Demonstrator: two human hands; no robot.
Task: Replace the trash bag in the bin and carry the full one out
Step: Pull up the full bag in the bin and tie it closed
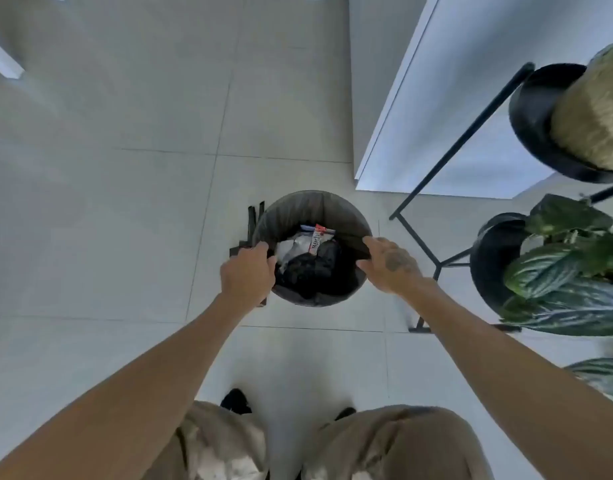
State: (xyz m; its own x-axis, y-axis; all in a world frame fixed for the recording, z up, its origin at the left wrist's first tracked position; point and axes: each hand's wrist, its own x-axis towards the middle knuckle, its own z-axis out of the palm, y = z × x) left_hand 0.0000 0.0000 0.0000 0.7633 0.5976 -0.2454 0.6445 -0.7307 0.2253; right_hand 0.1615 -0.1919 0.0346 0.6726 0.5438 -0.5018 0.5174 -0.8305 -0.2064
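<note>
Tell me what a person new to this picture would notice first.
The eye goes to the round bin lined with a dark grey plastic trash bag at the centre of the pale tiled floor. The left hand and right hand grip the bag's edge at opposite sides of the rim. At the right, a green striped-leaf plant sits in a black pot.

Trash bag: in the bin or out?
In. Trash bag lines the bin; left hand and right hand grip its rim; rubbish inside.
</note>
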